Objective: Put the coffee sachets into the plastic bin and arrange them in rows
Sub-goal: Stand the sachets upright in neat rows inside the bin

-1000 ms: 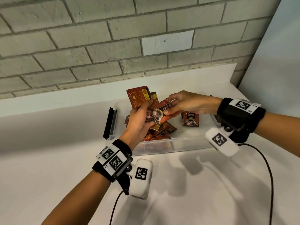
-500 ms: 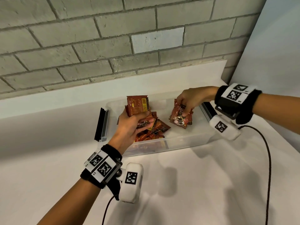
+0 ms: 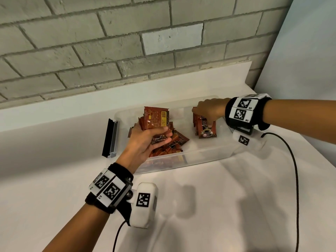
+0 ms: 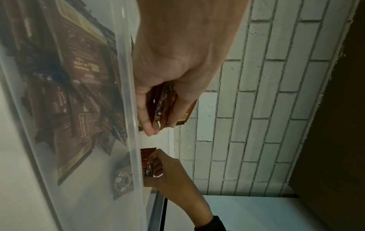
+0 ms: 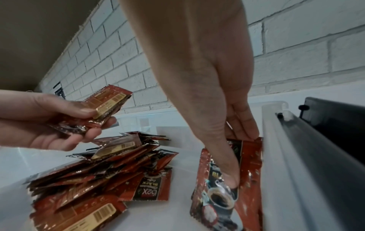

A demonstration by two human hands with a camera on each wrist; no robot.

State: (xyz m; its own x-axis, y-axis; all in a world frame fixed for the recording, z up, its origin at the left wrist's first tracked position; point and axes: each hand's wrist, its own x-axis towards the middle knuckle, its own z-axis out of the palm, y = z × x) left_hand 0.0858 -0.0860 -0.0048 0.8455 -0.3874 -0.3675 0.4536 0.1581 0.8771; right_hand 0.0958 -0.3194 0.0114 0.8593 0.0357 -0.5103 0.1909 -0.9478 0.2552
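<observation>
A clear plastic bin [image 3: 192, 155] sits on the white counter. Inside lies a loose pile of red-brown coffee sachets [image 3: 174, 145]. My left hand [image 3: 166, 134] hovers over the pile and grips a fanned bundle of sachets [image 3: 156, 118], also seen in the left wrist view [image 4: 165, 107]. My right hand [image 3: 203, 118] is at the bin's right end. It pinches a small upright stack of sachets [image 3: 208, 130], thumb [image 5: 230, 178] on the front face and fingers behind the top edge. That stack [image 5: 215, 198] leans against the bin's end wall [image 5: 276, 164].
A black lid clip [image 3: 109, 140] sticks out at the bin's left end, and another [image 5: 335, 125] at the right end. A black cable [image 3: 295, 171] loops over the counter [image 3: 209, 206] on the right. A brick wall [image 3: 127, 42] rises close behind.
My right hand took a sachet from the left hand's bundle, carried it to the bin's right end and stood it with the upright stack. The left hand sank slightly with its bundle.
</observation>
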